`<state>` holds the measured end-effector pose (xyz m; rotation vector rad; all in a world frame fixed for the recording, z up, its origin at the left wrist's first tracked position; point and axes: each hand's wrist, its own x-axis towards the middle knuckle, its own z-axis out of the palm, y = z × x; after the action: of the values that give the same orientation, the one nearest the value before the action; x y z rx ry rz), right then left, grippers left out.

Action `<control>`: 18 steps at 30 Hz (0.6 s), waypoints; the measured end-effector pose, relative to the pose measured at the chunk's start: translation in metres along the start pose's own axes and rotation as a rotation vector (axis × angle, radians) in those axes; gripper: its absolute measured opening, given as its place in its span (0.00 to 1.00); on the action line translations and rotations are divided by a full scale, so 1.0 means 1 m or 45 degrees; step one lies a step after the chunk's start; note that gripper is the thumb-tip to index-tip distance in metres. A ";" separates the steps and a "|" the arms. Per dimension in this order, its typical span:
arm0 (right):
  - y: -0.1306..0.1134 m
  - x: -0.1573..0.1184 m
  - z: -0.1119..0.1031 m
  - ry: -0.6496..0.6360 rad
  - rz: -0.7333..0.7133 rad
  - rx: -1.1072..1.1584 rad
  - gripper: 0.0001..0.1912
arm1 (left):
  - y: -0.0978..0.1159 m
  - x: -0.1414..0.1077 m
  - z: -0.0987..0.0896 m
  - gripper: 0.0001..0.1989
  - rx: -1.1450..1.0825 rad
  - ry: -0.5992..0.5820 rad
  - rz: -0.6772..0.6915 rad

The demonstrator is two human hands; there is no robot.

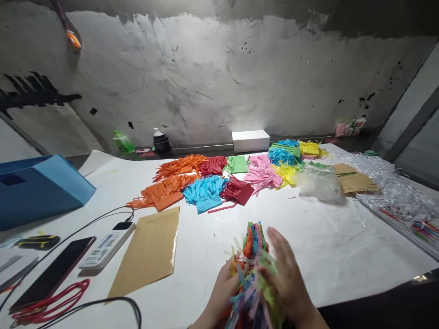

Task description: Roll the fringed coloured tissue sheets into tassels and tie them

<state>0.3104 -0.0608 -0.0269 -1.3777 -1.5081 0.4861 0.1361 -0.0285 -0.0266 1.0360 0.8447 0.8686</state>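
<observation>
On the far left of the counter (195, 256) sat a blue box (73, 187), and nearer the person lay a dark phone (53, 272), a white gadget (109, 244) with a small dark screen, and a flat brown sheet (147, 253). Past the sheet, orange paper fringes (168, 187), a blue fringe (206, 189) and a red fringe (240, 189) lay close together, with a pink fringe (262, 173) just to their right. At the near edge, in front of the fringes, the left hand (221, 288) had its grip closed around the side of a bundle of bright paper strips (252, 290), which had a white band (247, 260) around it near the top. The bundle was between the two hands. The right hand (295, 285) was on its other side, its grip spread, fingers up and thumb by the loose strips; blur hid just how much it touched. The step in hand looked like sorting out the strips below the band. The next move seemed to call for a firm left hand and a soft right one, since thin paper could rip. Farther right lay a clear plastic bag (320, 185) and a heap of white shreds (398, 183).
</observation>
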 end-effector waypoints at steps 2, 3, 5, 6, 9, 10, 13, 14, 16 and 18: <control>-0.004 0.003 0.013 -0.356 -0.211 -0.394 0.40 | 0.002 0.002 -0.007 0.24 0.017 -0.038 -0.054; -0.002 0.004 0.023 -0.509 -0.214 -0.526 0.40 | 0.003 0.001 -0.014 0.26 0.047 -0.043 -0.081; 0.010 0.005 0.045 -0.691 -0.114 -0.706 0.39 | 0.003 -0.003 -0.033 0.28 0.284 0.060 -0.045; 0.018 0.004 0.056 -0.732 -0.070 -0.757 0.38 | 0.002 -0.006 -0.044 0.28 0.497 0.152 0.026; 0.038 0.000 0.079 -0.717 -0.086 -0.821 0.37 | -0.004 -0.018 -0.068 0.25 1.147 0.353 0.339; 0.041 0.000 0.082 -0.705 -0.104 -0.833 0.37 | -0.006 -0.020 -0.071 0.23 1.268 0.331 0.428; 0.038 0.000 0.082 -0.749 -0.109 -0.842 0.36 | -0.010 -0.016 -0.062 0.25 1.455 0.021 0.639; 0.036 0.001 0.080 -0.773 -0.107 -0.828 0.37 | -0.011 -0.011 -0.057 0.28 1.511 -0.116 0.680; 0.033 0.000 0.075 -0.781 -0.114 -0.775 0.39 | -0.014 0.002 -0.048 0.35 1.637 -0.292 0.677; 0.033 -0.003 0.070 -0.746 -0.121 -0.724 0.42 | -0.020 0.015 -0.046 0.39 1.775 -0.307 0.581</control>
<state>0.2675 -0.0326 -0.0850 -1.6644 -2.3080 0.4389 0.1052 -0.0038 -0.0614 2.5631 0.9979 0.3974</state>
